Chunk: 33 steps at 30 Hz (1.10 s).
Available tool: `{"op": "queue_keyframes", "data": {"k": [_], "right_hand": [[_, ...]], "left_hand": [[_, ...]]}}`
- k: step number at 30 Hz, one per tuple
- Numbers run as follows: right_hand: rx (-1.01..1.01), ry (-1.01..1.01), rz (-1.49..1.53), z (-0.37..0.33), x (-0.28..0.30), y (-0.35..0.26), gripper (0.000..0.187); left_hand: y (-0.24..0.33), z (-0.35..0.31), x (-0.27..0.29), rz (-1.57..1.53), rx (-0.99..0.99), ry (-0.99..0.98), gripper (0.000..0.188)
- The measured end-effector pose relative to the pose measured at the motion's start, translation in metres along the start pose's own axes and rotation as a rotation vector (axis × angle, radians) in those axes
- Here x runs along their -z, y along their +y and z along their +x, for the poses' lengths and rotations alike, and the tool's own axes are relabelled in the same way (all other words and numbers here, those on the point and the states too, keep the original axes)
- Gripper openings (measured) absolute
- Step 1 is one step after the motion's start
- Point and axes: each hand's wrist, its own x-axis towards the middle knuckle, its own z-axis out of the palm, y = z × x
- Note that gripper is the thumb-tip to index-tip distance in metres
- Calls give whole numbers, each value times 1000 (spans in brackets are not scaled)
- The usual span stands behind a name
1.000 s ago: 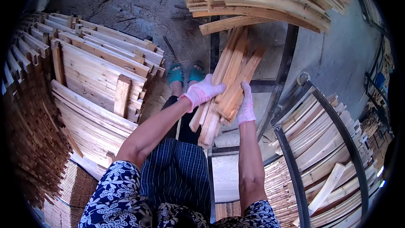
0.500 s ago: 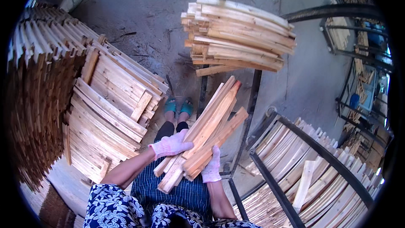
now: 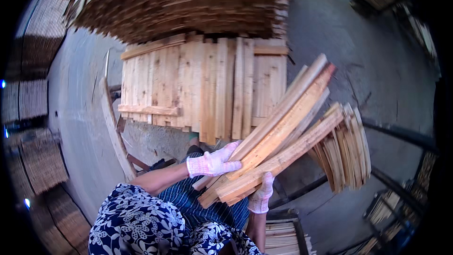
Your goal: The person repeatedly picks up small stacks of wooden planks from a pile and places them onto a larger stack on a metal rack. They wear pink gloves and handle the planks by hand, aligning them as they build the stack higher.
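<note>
1. Since the last frame, the whole view has swung round: that flat board pile which was off to the left is now straight ahead. The wood bundle [image 3: 274, 134] has come along in both hands and now slants toward the upper right.

2. Left hand [image 3: 214, 162], in a pale pinkish knit glove, is closed on the left edge of the bundle near its close end, thumb laid over the wood. Some of its fingers are hidden.

3. Right hand [image 3: 262, 193], same kind of glove, grips the lower right side close to the near end, thumb up along the edge. Can't see the rest of its fingers, they're behind the wood.

4. Bundle itself is a handful of long, narrow, rough-sawn strips, yellowish to orange-brown, one with a reddish far tip. Near ends are uneven, far ends fan apart. It's held up in front of the body, above a dark blue striped cloth [image 3: 226, 210].

5. Further out, the board pile [image 3: 222, 89] has pale boards side by side, with a tall brown wood stack [image 3: 188, 9] right behind it.

6. Over on the right, partly behind the bundle's far end, is a pile of strips [image 3: 351, 151], near black metal bars [image 3: 401, 137].
</note>
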Motion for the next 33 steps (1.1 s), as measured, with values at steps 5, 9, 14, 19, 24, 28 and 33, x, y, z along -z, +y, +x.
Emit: {"op": "queue_keyframes", "data": {"k": [5, 9, 14, 19, 24, 28, 33], "right_hand": [[-131, -250, -144, 9, -86, 21, 101], [-214, -359, -194, 27, -145, 79, 97], [-236, -541, -152, 89, -211, 151, 85], [-22, -465, -690, 158, -254, 188, 75], [-5, -328, -806, 150, -210, 148, 73], [104, -205, -909, 114, -157, 115, 79], [356, 109, -1270, 152, -71, 54, 91]], "left_hand": [[-42, -76, 45, -109, 120, 283, 92], [-72, -126, 87, -261, 38, 490, 90], [-127, -128, 151, -224, -39, 752, 81], [-236, -60, 189, 5, 285, 854, 83], [-256, -45, 192, 105, 373, 882, 89], [-231, -53, 212, 353, 423, 933, 103], [-186, -32, 204, 568, 755, 996, 106]]}}
